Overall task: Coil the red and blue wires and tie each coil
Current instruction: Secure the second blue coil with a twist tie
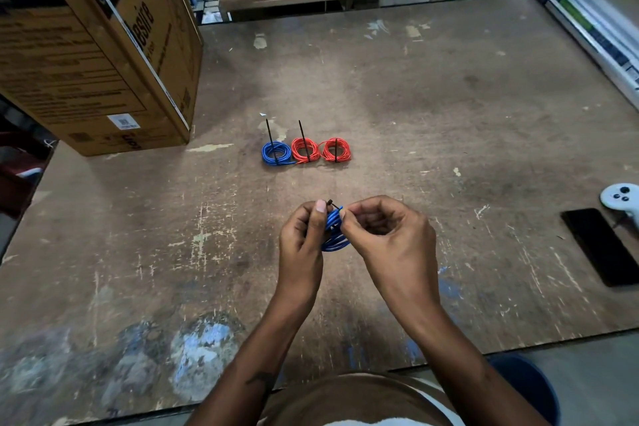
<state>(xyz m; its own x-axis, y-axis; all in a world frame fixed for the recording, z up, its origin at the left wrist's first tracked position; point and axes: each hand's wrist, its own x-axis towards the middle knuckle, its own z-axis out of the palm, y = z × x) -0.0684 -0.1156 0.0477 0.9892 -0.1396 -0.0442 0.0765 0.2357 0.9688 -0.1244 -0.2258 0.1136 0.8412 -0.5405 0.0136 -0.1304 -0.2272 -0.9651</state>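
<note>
**Inspector:** Step in hand?

**Assistant:** Tying. The left hand (302, 235) grips the blue coil (333, 230) above the table (449, 114); the right hand (382, 230) pinches the black tie (332, 204) at its top.

**Inspector:** Next move?

**Assistant:** Probably cinching the tie tight. Three tied coils (306, 150) lie beyond.

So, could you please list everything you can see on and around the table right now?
tied coils: 3, one blue and two red, in a row mid-table, each with a black tie
held coil: 1, blue, between both hands, black tie at its top
box: 1, brown cardboard, far left
phone: 1, black, right edge
controller: 1, white, right edge beyond the phone
long packs: several, white and green, far right
table: 1, worn brown
left hand: grips the held coil
right hand: pinches at the coil's top
</note>
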